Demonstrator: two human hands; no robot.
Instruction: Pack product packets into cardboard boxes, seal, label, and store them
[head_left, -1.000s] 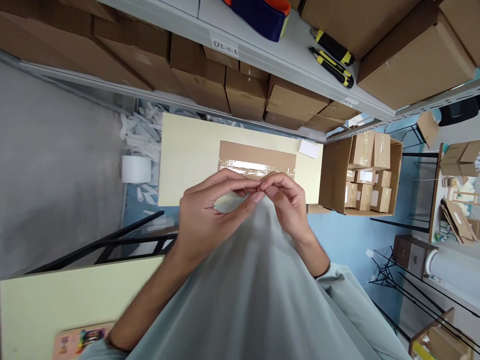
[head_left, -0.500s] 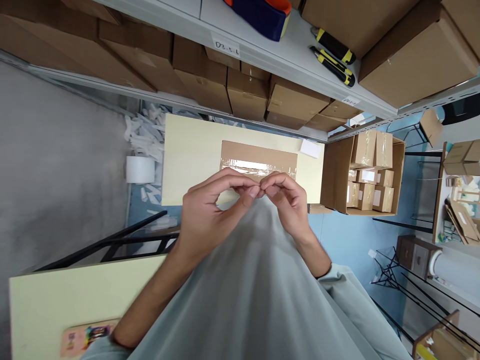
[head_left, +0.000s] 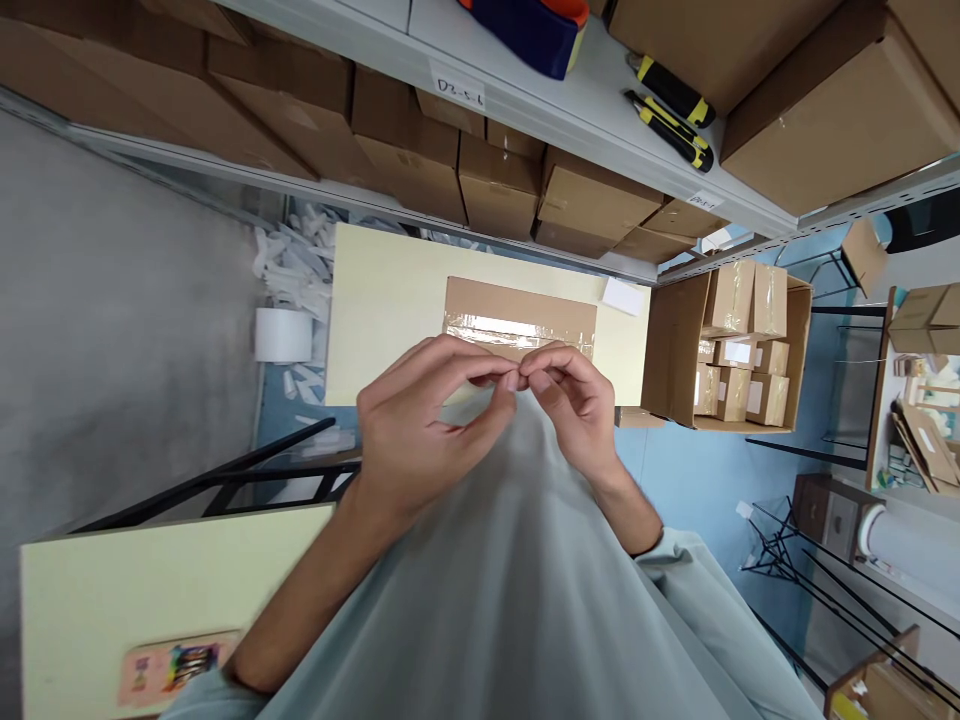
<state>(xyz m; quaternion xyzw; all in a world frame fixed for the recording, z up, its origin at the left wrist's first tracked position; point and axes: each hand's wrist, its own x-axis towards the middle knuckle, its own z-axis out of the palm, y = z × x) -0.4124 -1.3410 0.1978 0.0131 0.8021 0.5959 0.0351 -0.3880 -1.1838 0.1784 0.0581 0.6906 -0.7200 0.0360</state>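
My left hand [head_left: 431, 420] and my right hand [head_left: 574, 405] meet at the fingertips in front of my body. Each is closed in a pinch, thumb against fingers. Whatever may be between the tips is too small or hidden to make out. Beyond them, a flat taped cardboard box [head_left: 525, 298] lies on the pale yellow table [head_left: 390, 320], its near part covered by my hands. A small white paper or label stack [head_left: 622, 296] sits at the table's right end.
Above the table runs a shelf [head_left: 517, 105] with cardboard boxes and two box cutters [head_left: 671, 115]. An open carton [head_left: 675, 350] of small boxes stands to the right. A white roll [head_left: 283, 335] and scraps lie left. At lower left, a second table [head_left: 90, 590] bears a pink package [head_left: 176, 665].
My fingertips stay together. The left hand has shifted and turned slightly, its gap between thumb and fingers narrower. The view has moved a little.
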